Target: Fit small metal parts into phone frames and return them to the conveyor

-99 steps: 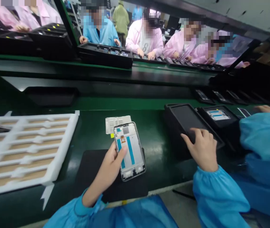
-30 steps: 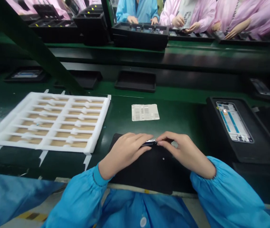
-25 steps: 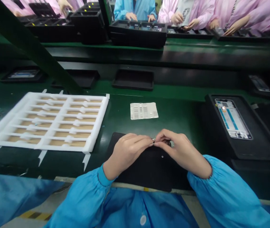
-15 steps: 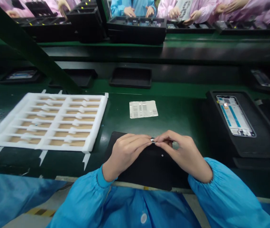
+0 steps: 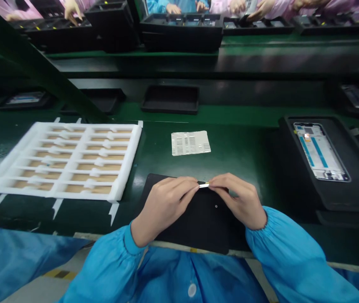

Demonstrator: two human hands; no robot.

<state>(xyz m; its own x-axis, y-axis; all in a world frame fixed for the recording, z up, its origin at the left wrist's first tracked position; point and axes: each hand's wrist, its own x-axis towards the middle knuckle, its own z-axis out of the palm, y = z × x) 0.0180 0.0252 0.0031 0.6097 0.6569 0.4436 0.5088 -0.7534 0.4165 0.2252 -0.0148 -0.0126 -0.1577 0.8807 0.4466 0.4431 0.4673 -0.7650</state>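
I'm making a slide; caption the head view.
Left hand and right hand pinch a small silvery piece over a black mat.

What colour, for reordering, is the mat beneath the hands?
The mat is black, clearest in the head view.

I'm seeing part (image 5: 204,185) sitting between 2 hands (image 5: 168,200) over mat (image 5: 195,227); rack (image 5: 118,185) lying left, sheet (image 5: 191,143) behind, phone frame (image 5: 323,152) resting in tray (image 5: 357,181) at right.
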